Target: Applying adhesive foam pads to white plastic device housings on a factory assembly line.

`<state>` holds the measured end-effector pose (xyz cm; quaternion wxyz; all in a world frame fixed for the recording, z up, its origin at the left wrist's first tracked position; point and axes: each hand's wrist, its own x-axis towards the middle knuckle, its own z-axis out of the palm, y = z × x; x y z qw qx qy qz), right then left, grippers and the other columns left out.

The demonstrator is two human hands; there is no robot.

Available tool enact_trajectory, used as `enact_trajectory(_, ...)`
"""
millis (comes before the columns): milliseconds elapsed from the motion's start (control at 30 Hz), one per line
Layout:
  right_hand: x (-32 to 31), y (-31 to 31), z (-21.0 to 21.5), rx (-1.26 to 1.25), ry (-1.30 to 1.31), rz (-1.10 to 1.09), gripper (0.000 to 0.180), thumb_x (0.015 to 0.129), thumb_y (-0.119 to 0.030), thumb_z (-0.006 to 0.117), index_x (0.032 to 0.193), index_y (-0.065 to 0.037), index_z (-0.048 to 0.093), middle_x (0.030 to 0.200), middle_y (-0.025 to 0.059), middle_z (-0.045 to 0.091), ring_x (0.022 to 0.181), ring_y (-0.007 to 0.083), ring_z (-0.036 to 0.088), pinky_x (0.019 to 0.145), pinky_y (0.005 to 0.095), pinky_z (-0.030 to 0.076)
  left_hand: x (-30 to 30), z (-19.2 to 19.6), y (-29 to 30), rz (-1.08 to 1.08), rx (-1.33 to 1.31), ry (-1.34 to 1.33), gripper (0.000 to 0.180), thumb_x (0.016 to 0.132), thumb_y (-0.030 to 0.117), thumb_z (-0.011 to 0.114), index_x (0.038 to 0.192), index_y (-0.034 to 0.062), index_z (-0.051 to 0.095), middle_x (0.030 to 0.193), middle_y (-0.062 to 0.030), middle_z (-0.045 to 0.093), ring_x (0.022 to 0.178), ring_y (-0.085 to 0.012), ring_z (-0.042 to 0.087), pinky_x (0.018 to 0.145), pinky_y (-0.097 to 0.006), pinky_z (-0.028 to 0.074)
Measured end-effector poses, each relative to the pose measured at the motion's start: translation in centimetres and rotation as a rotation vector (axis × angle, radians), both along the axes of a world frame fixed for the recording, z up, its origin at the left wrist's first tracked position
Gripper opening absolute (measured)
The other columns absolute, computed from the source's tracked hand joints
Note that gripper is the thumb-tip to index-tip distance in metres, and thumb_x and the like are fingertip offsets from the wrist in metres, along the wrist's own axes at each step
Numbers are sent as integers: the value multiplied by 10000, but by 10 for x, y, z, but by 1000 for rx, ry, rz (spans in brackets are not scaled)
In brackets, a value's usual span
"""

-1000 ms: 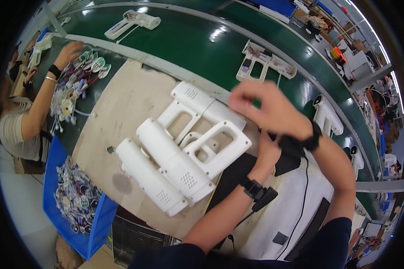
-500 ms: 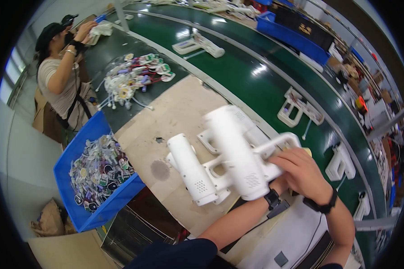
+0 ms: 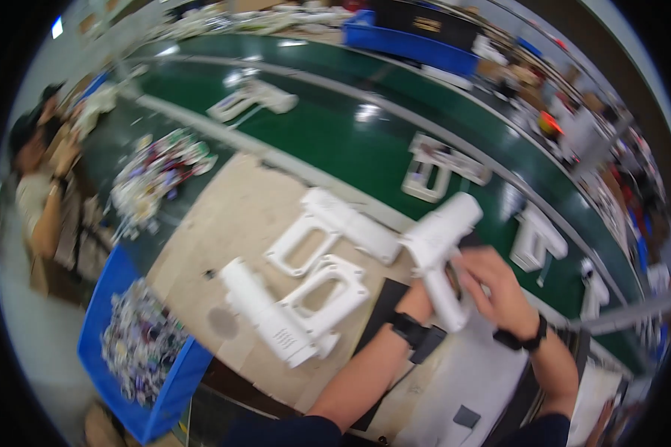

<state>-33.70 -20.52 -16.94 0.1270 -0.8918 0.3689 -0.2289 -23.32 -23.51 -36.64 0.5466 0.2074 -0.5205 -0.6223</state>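
A white gun-shaped plastic housing [image 3: 440, 231] is lifted over the near right edge of the cardboard sheet, its barrel uppermost and its handle pointing down towards me. My left hand [image 3: 419, 299] is behind the handle, gripping it, with most of its fingers hidden. On the handle's other side, my right hand [image 3: 498, 287] closes around it with bent fingers, slightly blurred. Two similar pieces lie on the cardboard [image 3: 201, 276]: one white housing [image 3: 272, 313] close to my left forearm, another housing [image 3: 350, 227] farther back, their loop handles nearly touching.
A blue bin [image 3: 175, 391] full of small electronic parts stands at left. Behind it a heap of wired parts [image 3: 160, 175] lies on the dark table. A green conveyor [image 3: 335, 138] curves past, carrying several white housings. Two people are at the far left.
The housing in my hands has swung right and turned, moving off the two on the cardboard. My head view has shifted to the right.
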Motion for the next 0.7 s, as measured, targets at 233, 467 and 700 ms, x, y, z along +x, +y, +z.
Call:
enact_trajectory(233,-11,-29,107,454,-502,-323,254,904,-75,603,1156,-68,630,921,97,691,778,181,638,739,310,515,-23,18,-18,-530,978,712,372,996,398,499,1261,139,524,1104,-31,609,969,-158,620,852,-331,551)
enact_trajectory(467,-45,-56,171,583,-650,687,75,849,-60,660,913,-22,663,849,89,657,714,122,615,650,245,526,-20,35,-19,-673,974,668,315,1004,323,499,1232,108,535,1080,-41,610,931,-154,619,823,-310,554)
enact_trajectory(700,4,-91,50,17,210,101,471,787,-101,669,1249,-54,593,1178,150,594,1095,314,552,974,393,426,11,31,2,-445,795,657,260,1012,247,499,1202,77,545,1055,-51,611,894,-151,618,795,-289,557)
